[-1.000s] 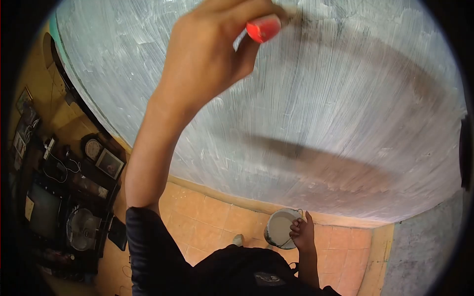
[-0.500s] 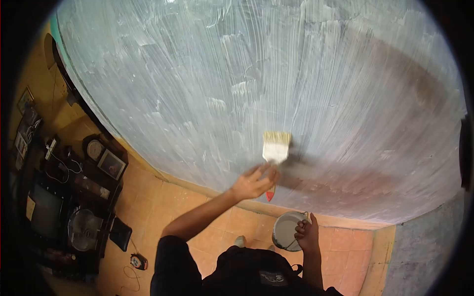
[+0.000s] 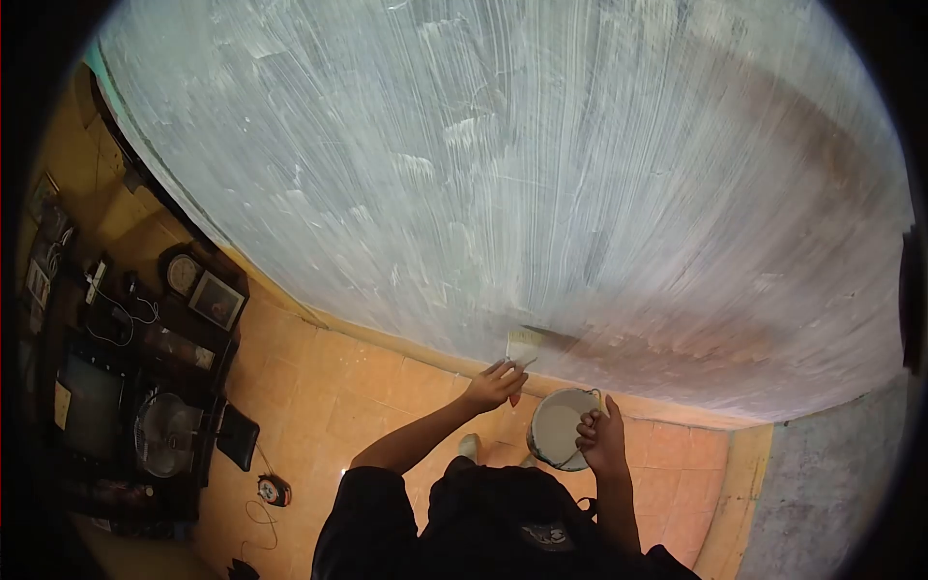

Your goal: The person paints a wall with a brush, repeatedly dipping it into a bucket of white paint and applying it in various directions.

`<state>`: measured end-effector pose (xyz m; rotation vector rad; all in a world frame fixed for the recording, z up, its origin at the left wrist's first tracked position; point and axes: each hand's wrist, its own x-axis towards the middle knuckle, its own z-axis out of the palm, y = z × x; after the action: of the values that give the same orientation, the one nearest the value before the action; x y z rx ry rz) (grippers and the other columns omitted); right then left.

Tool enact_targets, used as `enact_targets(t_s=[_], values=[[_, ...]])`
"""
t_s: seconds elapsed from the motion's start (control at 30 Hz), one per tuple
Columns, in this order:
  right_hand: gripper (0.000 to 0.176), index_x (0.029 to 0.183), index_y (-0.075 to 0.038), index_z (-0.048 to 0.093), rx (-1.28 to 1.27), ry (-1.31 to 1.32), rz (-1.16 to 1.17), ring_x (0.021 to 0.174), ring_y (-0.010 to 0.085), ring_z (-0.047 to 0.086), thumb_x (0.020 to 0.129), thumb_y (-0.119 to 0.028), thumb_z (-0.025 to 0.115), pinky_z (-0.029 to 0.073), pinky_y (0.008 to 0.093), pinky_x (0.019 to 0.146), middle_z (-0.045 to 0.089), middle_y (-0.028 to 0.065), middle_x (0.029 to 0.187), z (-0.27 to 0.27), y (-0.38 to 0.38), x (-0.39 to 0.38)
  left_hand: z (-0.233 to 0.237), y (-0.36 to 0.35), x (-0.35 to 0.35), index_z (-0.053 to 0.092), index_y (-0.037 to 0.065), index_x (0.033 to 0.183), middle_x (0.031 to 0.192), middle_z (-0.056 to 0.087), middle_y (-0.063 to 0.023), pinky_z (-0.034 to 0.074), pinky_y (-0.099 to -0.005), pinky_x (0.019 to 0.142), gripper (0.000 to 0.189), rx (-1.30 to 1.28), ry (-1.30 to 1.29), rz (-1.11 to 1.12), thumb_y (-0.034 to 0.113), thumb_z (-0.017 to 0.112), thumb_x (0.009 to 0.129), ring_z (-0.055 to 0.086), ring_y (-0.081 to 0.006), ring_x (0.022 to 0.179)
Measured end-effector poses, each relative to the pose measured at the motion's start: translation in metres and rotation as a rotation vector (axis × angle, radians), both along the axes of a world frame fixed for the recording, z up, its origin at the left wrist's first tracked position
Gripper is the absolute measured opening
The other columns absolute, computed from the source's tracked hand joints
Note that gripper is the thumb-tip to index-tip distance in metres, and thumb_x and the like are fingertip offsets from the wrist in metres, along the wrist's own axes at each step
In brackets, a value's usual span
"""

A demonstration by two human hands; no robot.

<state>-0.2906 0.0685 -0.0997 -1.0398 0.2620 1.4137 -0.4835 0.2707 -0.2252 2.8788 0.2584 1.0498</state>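
Observation:
My left hand (image 3: 493,387) is closed around the handle of a wide paintbrush (image 3: 524,345). Its pale bristles point up and meet the low part of the wall (image 3: 435,242), which is streaked with whitish paint. The red tip of the handle shows below my fingers. My right hand (image 3: 601,440) grips the wire handle of a bucket (image 3: 534,433), holding it in front of my body. Inside the bucket is greyish-white paint (image 3: 561,423). The brush is to the left of the bucket and slightly above it in view.
Orange floor tiles (image 3: 387,406) run below the wall. At the left, a dark cabinet (image 3: 208,387) carries a clock (image 3: 182,274), a framed picture (image 3: 216,300), and a fan (image 3: 166,435). A small device with a cord (image 3: 275,490) lies on the floor. A grey wall (image 3: 822,493) stands right.
My left hand has brought the paintbrush down the wall, from mid-wall to near its base. My right hand still grips the bucket at nearly the same spot.

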Motion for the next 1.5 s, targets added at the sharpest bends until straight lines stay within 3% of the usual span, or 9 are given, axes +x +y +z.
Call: enact_targets(t_s=[0.13,0.2,0.33,0.4,0.63,0.7,0.83,1.07,1.5], values=[[0.042,0.078,-0.017,0.050,0.026,-0.008,0.037,0.050,0.0074,0.041,0.099,-0.054,0.051,0.030,0.0203,0.042,0.047,-0.0031,0.068,0.000,0.000,-0.007,0.020,-0.007,-0.004,0.065,0.006,0.114,0.110,0.065,-0.0056,0.055,-0.0392,0.083,0.038,-0.323,0.192,-0.024,0.014,0.071,0.077,0.062,-0.0254,0.105],[0.043,0.078,-0.017,0.051,0.045,0.010,0.069,0.050,0.0072,0.040,0.100,-0.055,0.050,0.030,0.0201,0.042,0.046,-0.0031,0.067,0.002,0.002,-0.009,0.049,-0.012,-0.007,0.066,0.005,0.100,0.106,0.067,-0.0063,0.056,-0.0372,0.076,0.016,-0.503,0.116,0.043,0.015,0.069,0.087,0.066,-0.0274,0.094],[0.044,0.081,-0.017,0.052,0.078,0.029,0.080,0.052,0.0070,0.040,0.100,-0.056,0.046,0.031,0.0196,0.044,0.047,-0.0031,0.069,0.009,0.004,-0.010,0.113,-0.023,-0.015,0.066,0.003,0.095,0.096,0.068,-0.0107,0.057,-0.0358,0.066,0.009,-0.724,0.023,0.139,0.011,0.066,0.092,0.068,-0.0309,0.080],[0.039,0.084,-0.018,0.050,0.095,-0.071,0.089,0.050,0.0061,0.039,0.103,-0.051,0.043,0.029,0.0197,0.042,0.046,-0.0030,0.070,0.017,0.008,-0.013,0.133,-0.028,-0.014,0.065,0.001,0.092,0.090,0.067,-0.0129,0.056,-0.0341,0.057,0.007,-0.820,-0.230,0.155,0.008,0.065,0.091,0.068,-0.0297,0.070],[0.046,0.088,-0.016,0.052,0.214,-0.041,0.179,0.056,0.0064,0.040,0.104,-0.057,0.037,0.031,0.0194,0.049,0.048,-0.0032,0.075,0.034,0.015,-0.015,0.160,-0.048,0.003,0.064,0.000,0.089,0.088,0.067,-0.0133,0.055,-0.0324,0.054,0.008,-0.922,-0.260,0.152,0.007,0.068,0.089,0.068,-0.0264,0.067],[0.046,0.088,-0.016,0.051,0.214,-0.070,0.177,0.056,0.0064,0.039,0.104,-0.057,0.037,0.031,0.0194,0.049,0.048,-0.0031,0.076,0.041,0.019,-0.015,0.155,-0.054,0.007,0.067,-0.001,0.089,0.089,0.070,-0.0115,0.057,-0.0303,0.058,0.010,-1.065,-0.192,0.164,0.008,0.066,0.092,0.072,-0.0217,0.075],[0.047,0.091,-0.015,0.050,0.223,-0.084,0.215,0.058,0.0074,0.038,0.104,-0.058,0.036,0.030,0.0204,0.052,0.047,-0.0021,0.079,0.058,0.025,-0.018,0.154,-0.067,0.014,0.066,-0.003,0.089,0.092,0.069,-0.0155,0.061,-0.0361,0.065,0.013,-1.015,-0.040,0.157,0.010,0.068,0.091,0.073,-0.0262,0.076],[0.049,0.096,-0.014,0.050,0.285,-0.035,0.273,0.061,0.0110,0.040,0.104,-0.059,0.033,0.031,0.0230,0.056,0.049,0.0011,0.084,0.075,0.030,-0.018,0.161,-0.072,0.012,0.067,-0.004,0.091,0.089,0.068,-0.0168,0.060,-0.0342,0.065,0.014,-0.979,-0.012,0.185,0.010,0.069,0.089,0.071,-0.0304,0.075],[0.057,0.098,-0.011,0.049,0.409,0.050,0.362,0.060,0.0082,0.038,0.103,-0.063,0.027,0.029,0.0209,0.052,0.047,0.0011,0.086,0.098,0.039,-0.005,0.174,-0.057,0.014,0.063,0.001,0.085,0.078,0.065,-0.0150,0.048,-0.0405,0.066,0.010,-0.796,-0.110,0.181,0.009,0.069,0.086,0.064,-0.0339,0.069]])
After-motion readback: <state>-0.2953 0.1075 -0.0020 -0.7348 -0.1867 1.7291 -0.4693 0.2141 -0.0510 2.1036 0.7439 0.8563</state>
